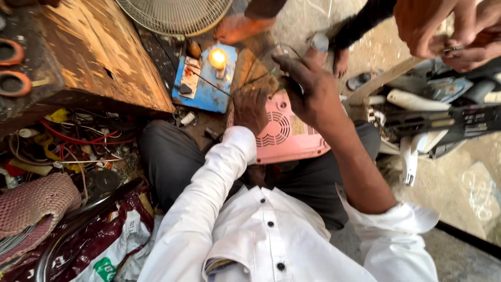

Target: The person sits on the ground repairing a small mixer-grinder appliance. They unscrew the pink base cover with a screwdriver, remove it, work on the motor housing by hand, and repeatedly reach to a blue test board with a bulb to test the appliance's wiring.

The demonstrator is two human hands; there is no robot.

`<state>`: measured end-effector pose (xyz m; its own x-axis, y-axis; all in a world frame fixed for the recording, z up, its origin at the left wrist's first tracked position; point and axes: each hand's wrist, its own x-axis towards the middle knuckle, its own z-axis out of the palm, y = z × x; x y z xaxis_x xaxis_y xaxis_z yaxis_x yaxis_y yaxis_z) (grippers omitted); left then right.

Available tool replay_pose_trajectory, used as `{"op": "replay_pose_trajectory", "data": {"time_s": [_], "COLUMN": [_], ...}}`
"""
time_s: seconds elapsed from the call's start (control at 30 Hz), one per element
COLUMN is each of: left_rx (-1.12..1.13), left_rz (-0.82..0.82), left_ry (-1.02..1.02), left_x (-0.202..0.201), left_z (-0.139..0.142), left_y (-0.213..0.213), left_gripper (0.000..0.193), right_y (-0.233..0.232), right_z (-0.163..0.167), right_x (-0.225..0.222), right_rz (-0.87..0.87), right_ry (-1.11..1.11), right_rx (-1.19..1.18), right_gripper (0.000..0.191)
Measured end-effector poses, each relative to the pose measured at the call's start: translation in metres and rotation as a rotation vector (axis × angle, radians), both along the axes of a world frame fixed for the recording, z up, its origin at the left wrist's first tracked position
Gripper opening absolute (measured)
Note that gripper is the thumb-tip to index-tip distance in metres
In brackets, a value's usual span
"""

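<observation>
Right, pink casing (284, 137) sits on the lap, just below the lit bulb board (206, 78). Left hand (249, 108) presses flat on its top edge; right hand (308, 86) pinches a thin wire (271, 62) above it. Best keep casing steady w/ the left, wire ends apart. Another person's hands (449, 31) work upper right.

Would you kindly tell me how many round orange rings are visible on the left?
2: one round orange ring at the upper-left edge, another just below it; others may lie out of frame.
</observation>
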<state>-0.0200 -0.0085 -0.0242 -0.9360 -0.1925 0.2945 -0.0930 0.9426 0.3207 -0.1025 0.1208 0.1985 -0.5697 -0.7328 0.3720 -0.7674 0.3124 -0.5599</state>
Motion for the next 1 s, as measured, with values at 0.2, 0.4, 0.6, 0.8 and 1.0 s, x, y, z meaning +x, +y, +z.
{"op": "replay_pose_trajectory", "data": {"time_s": [0.2,0.4,0.6,0.8,1.0], "left_rx": [0.080,0.045,0.146,0.129,0.268], "left_rz": [-0.012,-0.037,-0.054,-0.061,-0.099], "left_ry": [0.148,0.052,-0.112,-0.003,0.081], "left_x": [-0.001,-0.004,-0.003,-0.004,-0.003], "left_z": [0.001,0.006,0.003,0.004,0.016], "left_y": [-0.002,-0.004,-0.004,-0.004,-0.010], "left_gripper": [0.040,0.034,0.031,0.029,0.024], "right_y": [-0.006,-0.020,-0.013,-0.012,-0.022], "right_z": [-0.009,-0.011,-0.014,-0.009,-0.018], "right_x": [-0.004,0.000,0.005,-0.004,-0.001], "right_rz": [0.071,-0.111,-0.158,0.135,-0.018], "right_ry": [-0.119,0.150,-0.004,-0.094,0.167], "right_rx": [-0.102,0.127,0.098,-0.139,-0.028], "right_gripper": [0.059,0.061,0.048,0.059,0.058]}}
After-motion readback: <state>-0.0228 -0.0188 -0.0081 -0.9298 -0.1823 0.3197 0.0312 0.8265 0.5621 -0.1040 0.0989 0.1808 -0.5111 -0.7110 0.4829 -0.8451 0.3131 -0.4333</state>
